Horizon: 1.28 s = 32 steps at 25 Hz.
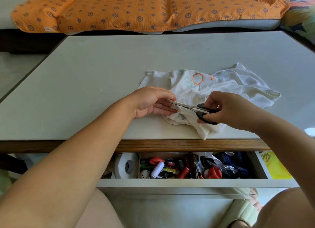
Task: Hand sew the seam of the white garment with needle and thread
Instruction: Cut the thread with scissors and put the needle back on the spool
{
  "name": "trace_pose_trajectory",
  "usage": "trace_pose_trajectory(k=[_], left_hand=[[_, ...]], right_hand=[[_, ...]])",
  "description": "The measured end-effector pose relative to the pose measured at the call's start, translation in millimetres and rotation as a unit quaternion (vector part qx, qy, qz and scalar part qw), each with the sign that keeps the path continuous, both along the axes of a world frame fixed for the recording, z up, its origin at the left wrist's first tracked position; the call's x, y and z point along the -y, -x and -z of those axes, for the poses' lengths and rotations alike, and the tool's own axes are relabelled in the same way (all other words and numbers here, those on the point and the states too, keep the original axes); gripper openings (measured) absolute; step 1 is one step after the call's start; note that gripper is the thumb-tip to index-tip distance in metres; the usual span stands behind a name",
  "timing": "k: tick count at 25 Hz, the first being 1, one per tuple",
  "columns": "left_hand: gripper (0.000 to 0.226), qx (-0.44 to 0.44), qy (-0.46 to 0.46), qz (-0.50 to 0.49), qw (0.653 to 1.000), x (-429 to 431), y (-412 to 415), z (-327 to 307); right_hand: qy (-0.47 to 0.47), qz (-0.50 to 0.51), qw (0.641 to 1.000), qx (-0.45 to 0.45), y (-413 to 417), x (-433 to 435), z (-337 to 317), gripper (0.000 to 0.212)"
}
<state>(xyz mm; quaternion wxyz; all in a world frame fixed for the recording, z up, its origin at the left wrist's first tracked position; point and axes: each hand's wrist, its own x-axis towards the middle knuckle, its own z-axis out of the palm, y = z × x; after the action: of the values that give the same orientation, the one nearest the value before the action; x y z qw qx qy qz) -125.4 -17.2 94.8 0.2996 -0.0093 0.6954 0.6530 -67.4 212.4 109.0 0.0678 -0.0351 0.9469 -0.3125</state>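
The white garment (226, 86) lies crumpled on the table (102, 65) near its front edge, and the left hand (151, 102) pinches the thread (188, 95) out from the cloth — likely so the scissors (192, 107), gripped by the right hand (228, 109), can snip it cleanly.

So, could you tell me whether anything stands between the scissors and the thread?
Nothing visible does. The right hand holds the scissors, their blade tips at the fingertips of the left hand, which pinches the thread just above the garment. Whether the blades touch the thread is too fine to tell.
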Motion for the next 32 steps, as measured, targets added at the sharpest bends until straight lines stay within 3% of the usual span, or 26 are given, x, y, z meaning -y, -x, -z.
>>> trace_pose_trajectory(k=[21,27,29,32], left_hand=[[0.008,-0.015,0.033,0.0,0.999,-4.1,-1.4,-1.3],[0.02,0.0,0.017,0.002,1.0,6.2,4.4,-3.5],[0.015,-0.015,0.024,0.002,1.0,10.4,4.3,-5.4],[0.009,-0.046,0.035,-0.018,0.998,12.6,2.7,-7.2]], right_hand=[[-0.008,-0.06,0.998,-0.034,-2.9,6.0,-1.9,0.026],[-0.064,-0.061,0.996,-0.01,-6.6,-5.7,-7.2,0.025],[-0.039,-0.094,0.994,0.036,-11.2,-5.4,-11.6,0.024],[-0.012,-0.166,0.955,0.244,-23.3,4.2,-5.5,0.026]])
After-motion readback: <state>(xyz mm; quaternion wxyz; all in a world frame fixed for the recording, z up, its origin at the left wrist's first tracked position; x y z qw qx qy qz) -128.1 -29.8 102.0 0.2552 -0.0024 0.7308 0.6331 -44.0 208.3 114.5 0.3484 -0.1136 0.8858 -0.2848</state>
